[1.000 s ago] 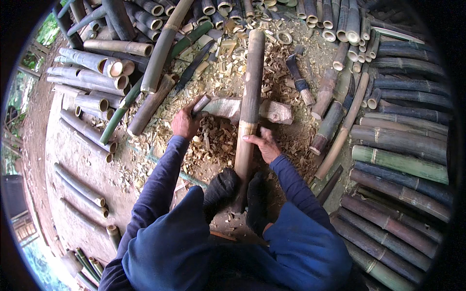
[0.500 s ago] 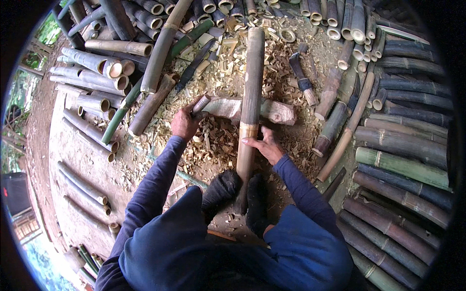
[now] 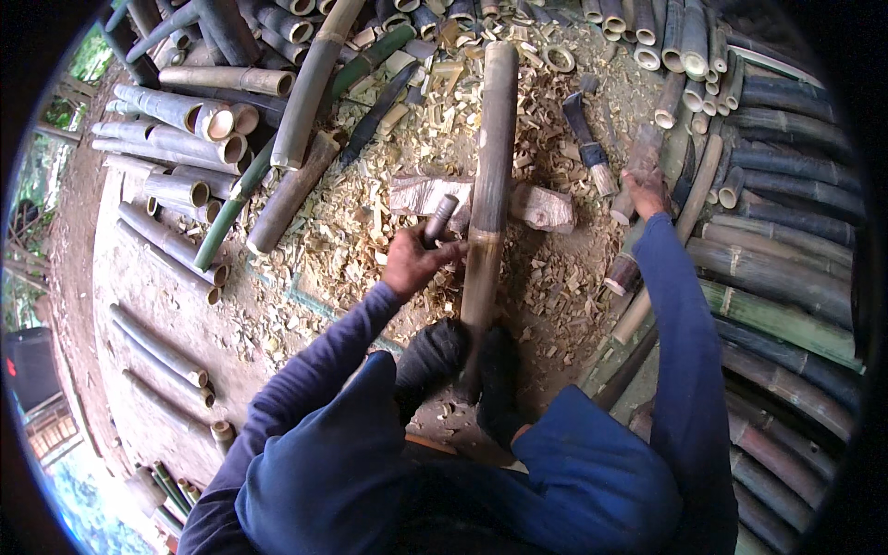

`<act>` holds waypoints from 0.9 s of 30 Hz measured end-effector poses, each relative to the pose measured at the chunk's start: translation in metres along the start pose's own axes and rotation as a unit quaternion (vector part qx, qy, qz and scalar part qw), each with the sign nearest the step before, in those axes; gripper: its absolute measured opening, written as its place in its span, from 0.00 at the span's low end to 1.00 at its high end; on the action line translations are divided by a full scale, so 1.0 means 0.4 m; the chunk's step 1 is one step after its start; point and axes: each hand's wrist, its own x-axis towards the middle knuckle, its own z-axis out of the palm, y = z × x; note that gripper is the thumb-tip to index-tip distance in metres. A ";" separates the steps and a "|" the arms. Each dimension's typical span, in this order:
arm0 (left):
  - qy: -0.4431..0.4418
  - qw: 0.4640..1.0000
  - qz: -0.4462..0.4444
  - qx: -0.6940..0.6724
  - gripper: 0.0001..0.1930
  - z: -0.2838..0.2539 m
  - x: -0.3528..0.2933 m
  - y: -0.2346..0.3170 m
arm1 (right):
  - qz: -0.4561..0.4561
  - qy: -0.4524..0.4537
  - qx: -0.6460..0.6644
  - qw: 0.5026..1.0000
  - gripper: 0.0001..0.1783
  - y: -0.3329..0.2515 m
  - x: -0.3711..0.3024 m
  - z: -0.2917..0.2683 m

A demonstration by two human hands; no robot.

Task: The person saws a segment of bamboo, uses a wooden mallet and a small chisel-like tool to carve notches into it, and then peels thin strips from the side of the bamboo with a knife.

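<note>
Between my two dark-shod feet a long bamboo pole point(image 3: 492, 157) stands propped, its upper length leaning over a pale wood block point(image 3: 544, 206). My left hand point(image 3: 412, 264) is closed round a short cylindrical handle point(image 3: 444, 215); any other part of that tool is hidden. One finger of this hand reaches to the pole's side. Off to the right, my right hand point(image 3: 647, 191) wraps over a short, thick bamboo piece point(image 3: 645, 143) lying on the ground. Left of that piece lies a dark-bladed hatchet-like tool with a wooden handle point(image 3: 603, 178).
Wood chips point(image 3: 370, 222) cover the ground around the block. Stacked dark bamboo lengths point(image 3: 782, 268) line the right side. More cut bamboo point(image 3: 222, 120) is piled at the far left, and a long dark blade point(image 3: 377, 116) lies beside it. A bamboo ring point(image 3: 558, 59) sits beyond the pole.
My right hand has left the pole and moved right onto the short bamboo piece. My left hand, still holding the handle, has come right and nearer, up to the pole.
</note>
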 end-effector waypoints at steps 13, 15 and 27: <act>-0.236 0.960 0.145 -0.051 0.13 0.194 0.181 0.517 | 0.194 -0.225 0.715 0.633 0.38 0.109 -0.100 -0.209; -0.189 0.970 0.154 -0.016 0.11 0.185 0.156 0.499 | 0.152 -0.160 0.729 0.648 0.40 0.039 -0.234 -0.250; -0.114 0.931 0.328 0.115 0.23 0.204 0.149 0.427 | -0.028 -0.157 0.674 0.722 0.44 -0.271 -0.504 -0.530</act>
